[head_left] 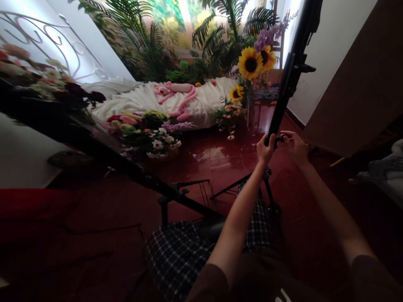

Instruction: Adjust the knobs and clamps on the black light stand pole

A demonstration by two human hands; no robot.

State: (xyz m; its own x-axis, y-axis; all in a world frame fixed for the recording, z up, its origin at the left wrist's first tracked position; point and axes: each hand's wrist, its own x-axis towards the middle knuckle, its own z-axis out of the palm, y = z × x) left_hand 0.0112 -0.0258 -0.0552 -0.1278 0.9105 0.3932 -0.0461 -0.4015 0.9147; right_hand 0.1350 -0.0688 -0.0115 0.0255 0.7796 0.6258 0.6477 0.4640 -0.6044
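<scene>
So the black stand pole (285, 84) is pretty chunky, leaning a bit, running from the top edge right of centre down to mid-right, with clamp bits sticking out up high. Left hand (265, 149) wraps its lower part; right hand (294, 147) is at the small dark knob (280, 138) jutting off its right side.

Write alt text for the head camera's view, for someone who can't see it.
A person's left hand grips an upright black stand while the right hand is at a small knob on it. Beyond, a pink plush toy lies on draped white cloth, with sunflowers to the right, above a glossy red tiled floor.
</scene>
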